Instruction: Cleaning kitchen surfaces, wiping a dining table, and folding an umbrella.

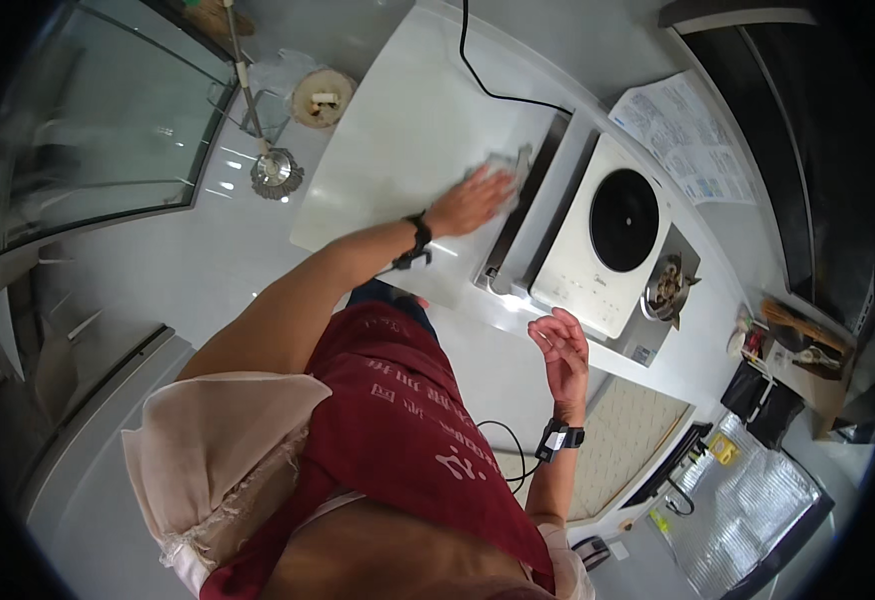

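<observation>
My left hand point(475, 201) lies palm down on a pale grey cloth point(521, 169), pressed against the white countertop point(400, 112). Motion blurs both the fingers and the cloth. Just right of the cloth runs a long, dark, metal-edged strip point(527, 199). My right hand point(563, 346) is raised at the counter's front edge with fingers loosely curled and apart, holding nothing. Near it stands a white Midea induction cooker point(569, 289) with a round black cooking zone point(627, 220).
A metal bowl point(664, 289) containing brownish pieces sits right of the cooker. A black cable point(475, 71) crosses the counter's back. On the left floor are a mop point(274, 172) and a waste bin point(321, 97). Printed paper point(685, 135) lies behind the cooker.
</observation>
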